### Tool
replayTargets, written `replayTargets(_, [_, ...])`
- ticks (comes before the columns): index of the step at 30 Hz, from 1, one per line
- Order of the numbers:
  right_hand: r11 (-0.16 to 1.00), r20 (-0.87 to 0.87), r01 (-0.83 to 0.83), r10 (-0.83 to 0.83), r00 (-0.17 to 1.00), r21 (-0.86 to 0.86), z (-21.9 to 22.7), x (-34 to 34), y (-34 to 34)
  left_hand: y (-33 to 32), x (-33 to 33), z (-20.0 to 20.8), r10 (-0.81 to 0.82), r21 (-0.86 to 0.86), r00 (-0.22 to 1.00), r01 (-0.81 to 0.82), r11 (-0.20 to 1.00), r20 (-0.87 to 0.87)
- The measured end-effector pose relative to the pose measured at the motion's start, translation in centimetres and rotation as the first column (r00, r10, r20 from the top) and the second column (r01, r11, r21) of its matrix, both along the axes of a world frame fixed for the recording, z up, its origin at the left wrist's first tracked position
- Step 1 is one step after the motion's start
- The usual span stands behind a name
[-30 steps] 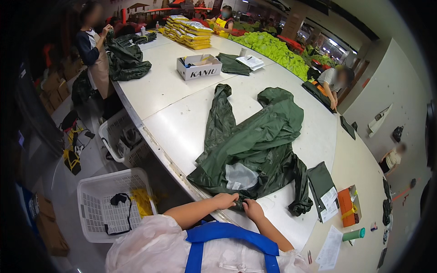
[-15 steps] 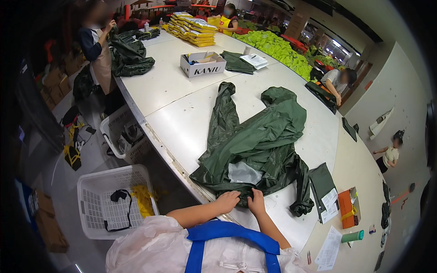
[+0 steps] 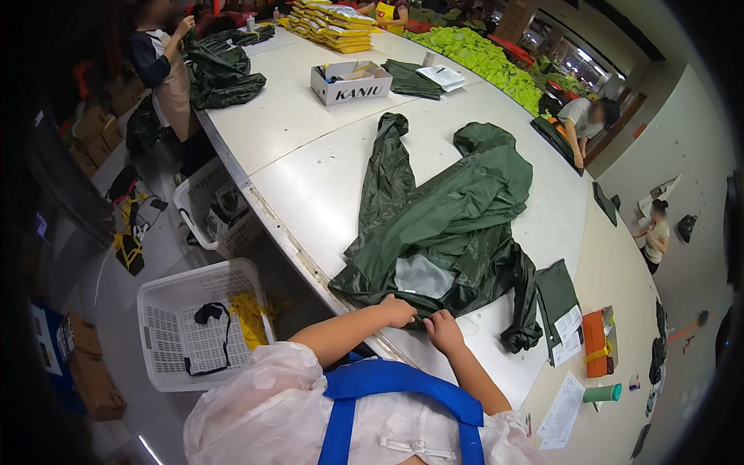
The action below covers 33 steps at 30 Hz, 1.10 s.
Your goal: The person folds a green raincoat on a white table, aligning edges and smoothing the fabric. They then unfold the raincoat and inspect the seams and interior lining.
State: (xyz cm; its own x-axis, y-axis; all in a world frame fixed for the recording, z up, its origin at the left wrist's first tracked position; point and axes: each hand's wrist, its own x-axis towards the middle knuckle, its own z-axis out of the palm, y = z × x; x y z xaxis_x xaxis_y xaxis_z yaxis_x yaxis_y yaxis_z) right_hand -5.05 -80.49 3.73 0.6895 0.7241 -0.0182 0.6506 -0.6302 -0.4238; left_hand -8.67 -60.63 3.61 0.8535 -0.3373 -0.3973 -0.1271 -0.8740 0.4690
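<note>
Two hands work the near hem of the dark green raincoat (image 3: 446, 225), which lies spread across the counter (image 3: 310, 170) close to its near edge, one sleeve stretched toward the far side. Our left hand (image 3: 399, 311) and right hand (image 3: 444, 332) each close their grip on the hem, pinching it side by side. We judge it best to keep the fabric flat and pull evenly, so the slippery cloth does not bunch. What the fingertips pinch is hidden under the folds, and we cannot tell whether it is a zipper end. Beside the coat, toward the counter's right end, lies a folded green pouch (image 3: 556, 293) with a paper tag, its print too small to make out.
</note>
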Motion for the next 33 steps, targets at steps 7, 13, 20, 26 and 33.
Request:
replayTargets(7, [0.993,0.177,0.101,-0.088,0.98,-0.068,-2.1,0.1,0.6,-1.8,-1.8,-4.1,0.239,0.004,0.738,-0.311,0.95,0.632])
replayTargets(13, [0.926,0.367,0.282,-0.179,0.913,-0.252,0.9,-0.5,1.4,0.0,-3.4,-2.4,0.286,-0.035,0.82,-0.31,0.95,0.497])
replayTargets(20, [0.941,0.382,0.256,-0.157,0.911,-0.223,-0.3,1.0,0.0,0.9,-1.9,-2.2,0.163,-0.006,0.772,-0.202,0.979,0.614])
replayTargets(26, [0.965,0.298,0.185,-0.124,0.946,-0.186,3.9,-1.2,-0.7,1.8,-1.7,1.3,0.066,0.115,0.861,-0.143,0.983,0.505])
replayTargets(33, [0.956,0.2,0.143,-0.093,0.975,-0.257,1.9,-2.3,-0.9,2.5,-3.5,1.5,0.046,0.093,0.903,-0.094,0.991,0.426])
